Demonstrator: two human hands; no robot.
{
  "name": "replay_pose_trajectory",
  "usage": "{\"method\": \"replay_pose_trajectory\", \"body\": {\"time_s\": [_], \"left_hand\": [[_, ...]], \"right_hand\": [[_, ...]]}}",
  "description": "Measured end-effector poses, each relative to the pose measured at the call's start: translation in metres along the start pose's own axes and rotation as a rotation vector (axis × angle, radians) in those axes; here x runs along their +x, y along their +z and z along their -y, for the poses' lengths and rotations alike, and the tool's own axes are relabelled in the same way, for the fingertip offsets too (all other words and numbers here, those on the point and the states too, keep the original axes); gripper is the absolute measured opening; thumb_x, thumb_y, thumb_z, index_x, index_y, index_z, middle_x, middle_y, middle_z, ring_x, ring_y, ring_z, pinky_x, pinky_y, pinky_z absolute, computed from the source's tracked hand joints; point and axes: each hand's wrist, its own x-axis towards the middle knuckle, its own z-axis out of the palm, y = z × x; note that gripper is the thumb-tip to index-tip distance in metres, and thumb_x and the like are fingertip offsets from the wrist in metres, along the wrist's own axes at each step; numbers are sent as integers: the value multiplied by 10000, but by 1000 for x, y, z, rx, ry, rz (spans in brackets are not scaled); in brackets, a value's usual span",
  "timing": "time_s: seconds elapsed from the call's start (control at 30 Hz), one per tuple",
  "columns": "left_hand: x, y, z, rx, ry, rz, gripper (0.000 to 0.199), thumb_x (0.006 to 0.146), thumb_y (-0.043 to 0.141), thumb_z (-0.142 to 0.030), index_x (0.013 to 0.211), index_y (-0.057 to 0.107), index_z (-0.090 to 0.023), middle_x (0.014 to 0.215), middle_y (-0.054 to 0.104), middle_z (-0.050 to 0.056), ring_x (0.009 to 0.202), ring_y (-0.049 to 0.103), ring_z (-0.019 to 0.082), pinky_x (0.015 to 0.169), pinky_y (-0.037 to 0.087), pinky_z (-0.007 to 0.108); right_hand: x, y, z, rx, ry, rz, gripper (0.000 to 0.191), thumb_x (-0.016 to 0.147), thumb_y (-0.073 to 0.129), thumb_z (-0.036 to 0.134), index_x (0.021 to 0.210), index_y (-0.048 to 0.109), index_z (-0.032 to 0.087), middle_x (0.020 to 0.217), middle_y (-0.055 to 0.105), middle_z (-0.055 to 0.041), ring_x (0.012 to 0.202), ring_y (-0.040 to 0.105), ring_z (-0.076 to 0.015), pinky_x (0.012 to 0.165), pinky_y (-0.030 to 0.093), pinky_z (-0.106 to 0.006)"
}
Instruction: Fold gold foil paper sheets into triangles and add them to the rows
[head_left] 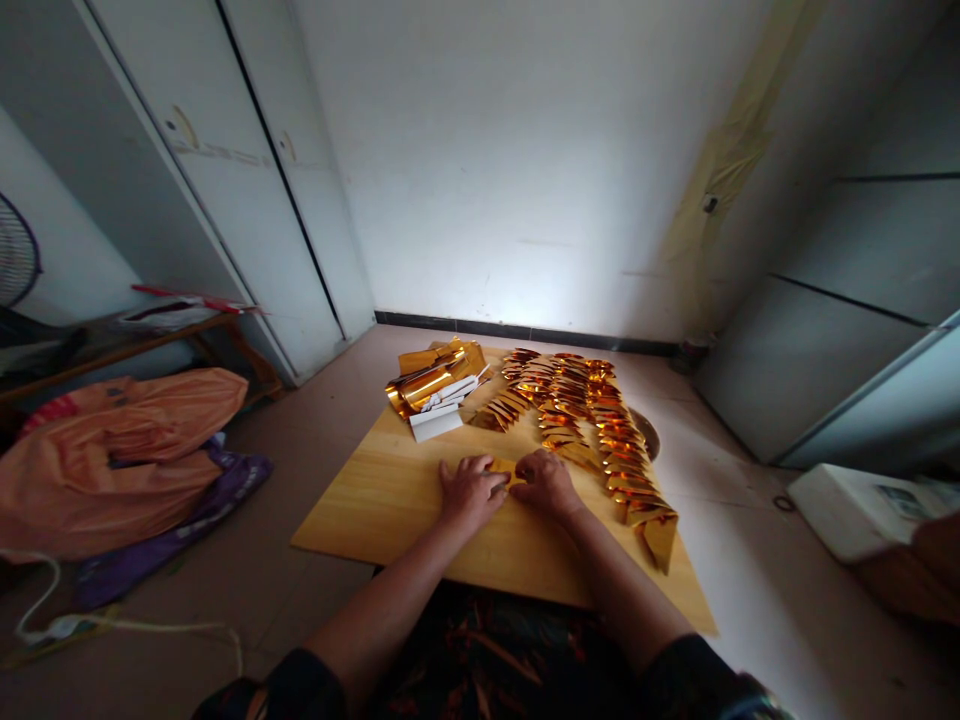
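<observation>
On the wooden board, a small gold foil piece (501, 466) lies between my hands. My left hand (472, 490) touches its left side with bent fingers, and my right hand (549, 484) is closed on its right side. Much of the piece is hidden by the fingers. Just beyond are white paper strips (437, 423) and a loose pile of gold foil sheets (427, 385). Rows of folded gold foil pieces (622, 450) stand packed together at the back and right of the board.
The wooden board (360, 500) stands low before a white wall. An orange bag (135, 460) and a purple bag (172, 530) lie on the floor at left, near a white cable (172, 626). A white box (855, 510) is at right.
</observation>
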Motion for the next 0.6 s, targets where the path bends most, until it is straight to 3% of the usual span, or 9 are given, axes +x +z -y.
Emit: {"method": "replay_pose_trajectory", "body": {"time_s": [0.17,0.23,0.4,0.5,0.6], "left_hand": [[12,-4,21,32,102,65,288,841,569,-263,1057,673,-423,1359,539,-7,1272,395,309,1012,180,717],[16,-5,27,43,151,60,333,837,544,-206,1045,678,-428,1406,497,-18,1313,358,310,1023,155,720],[16,-9,31,102,287,-10,356,821,509,-124,991,700,-371,1417,475,3,1325,340,301,1061,88,688],[14,-12,27,110,313,-20,314,832,507,-135,987,700,-328,1265,578,36,1204,443,264,1051,214,585],[13,-13,25,105,314,13,215,862,527,-238,972,704,-292,1005,635,47,1027,512,226,927,354,433]], "right_hand": [[-11,-6,9,-63,-125,42,151,762,691,283,900,708,226,1188,590,-91,1045,519,-244,840,388,-357],[-16,-8,14,-74,-183,61,106,803,654,262,891,701,225,1243,566,-83,1090,491,-244,865,374,-367],[-21,-9,24,-69,-268,72,100,854,587,203,889,680,206,1048,639,-66,1012,510,-209,867,360,-338],[-21,-8,26,-67,-291,75,116,862,585,208,921,685,212,982,652,-66,975,524,-207,845,359,-330],[-20,-6,26,-69,-305,90,109,863,594,214,907,693,223,961,656,-61,956,532,-203,828,358,-322]]}}
